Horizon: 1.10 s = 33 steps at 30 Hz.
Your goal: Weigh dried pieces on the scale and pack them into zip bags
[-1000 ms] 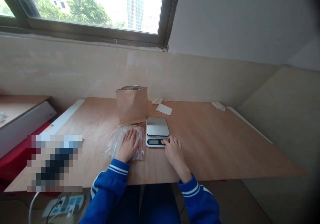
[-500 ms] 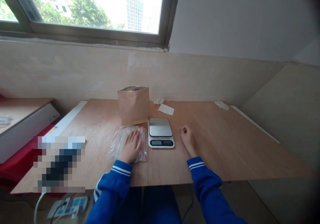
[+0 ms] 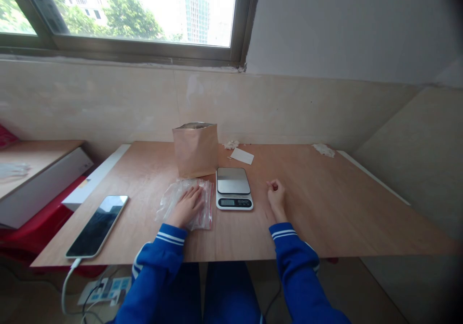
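My left hand (image 3: 187,206) lies flat on a pile of clear zip-lock bags (image 3: 207,215) with red seal strips, its fingers stretched out over the plastic. To its right stands a white kitchen scale (image 3: 234,182) with a steel plate and a small dark display; nothing lies on the plate. My right hand (image 3: 277,199) rests on the table to the right of the scale, the fingers curled into a loose fist that appears to hold nothing. Behind the bags a brown kraft pouch (image 3: 196,151) stands upright, its top open and its inside silvery.
A phone (image 3: 97,227) with a white charging cable lies at the table's left edge. A white card (image 3: 242,155) and crumpled white scraps (image 3: 231,144) lie near the wall. A power strip (image 3: 104,290) is below the table, and a second table (image 3: 39,155) stands left.
My left hand has slid slightly left over the bags. My right hand has moved a little to the right, away from the scale. The camera view has shifted slightly.
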{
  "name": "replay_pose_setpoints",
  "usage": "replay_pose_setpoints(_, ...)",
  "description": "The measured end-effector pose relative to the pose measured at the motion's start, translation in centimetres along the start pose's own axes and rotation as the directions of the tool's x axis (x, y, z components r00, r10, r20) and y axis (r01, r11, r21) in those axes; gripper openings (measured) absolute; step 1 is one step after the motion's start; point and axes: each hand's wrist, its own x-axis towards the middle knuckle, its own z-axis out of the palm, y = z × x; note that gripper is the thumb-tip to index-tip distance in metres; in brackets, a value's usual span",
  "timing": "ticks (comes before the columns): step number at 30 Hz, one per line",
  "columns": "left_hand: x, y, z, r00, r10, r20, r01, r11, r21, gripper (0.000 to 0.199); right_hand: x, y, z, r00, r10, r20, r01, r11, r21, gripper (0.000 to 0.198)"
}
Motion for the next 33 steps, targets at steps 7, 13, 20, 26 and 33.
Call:
replay_pose_setpoints(7, 0.6, 5.2, -7.7, 0.943, 0.016, -0.331, -0.044, 0.996, -0.077, 0.052, 0.0, 0.5, 0.0, 0.999, 0.04, -0.009, -0.039, 0.999, 0.032, 0.03)
replay_pose_setpoints(13, 5.3, 8.5, -14.9, 0.715, 0.032, -0.698, -0.121, 0.99, -0.079, 0.04, 0.1, 0.9, 0.2, 0.994, 0.1, -0.049, -0.096, 0.993, 0.074, 0.028)
replay_pose_setpoints(20, 13.5, 5.6, -16.2, 0.802, -0.115, -0.586, 0.147, 0.989, 0.007, 0.034, 0.3, 1.1, 0.6, 0.991, 0.126, -0.034, -0.121, 0.985, 0.123, 0.029)
replay_pose_setpoints(26, 13.2, 5.1, -17.2, 0.853, -0.125, -0.507, 0.216, 0.968, 0.125, 0.039, 0.3, 1.3, 0.8, 0.992, 0.122, -0.009, -0.12, 0.984, 0.131, 0.029)
replay_pose_setpoints(33, 13.9, 4.6, -19.3, 0.967, -0.189, -0.17, 0.218, 0.96, 0.177, 0.027, 0.4, 1.7, 0.7, 0.991, 0.119, -0.057, -0.113, 0.988, 0.103, 0.031)
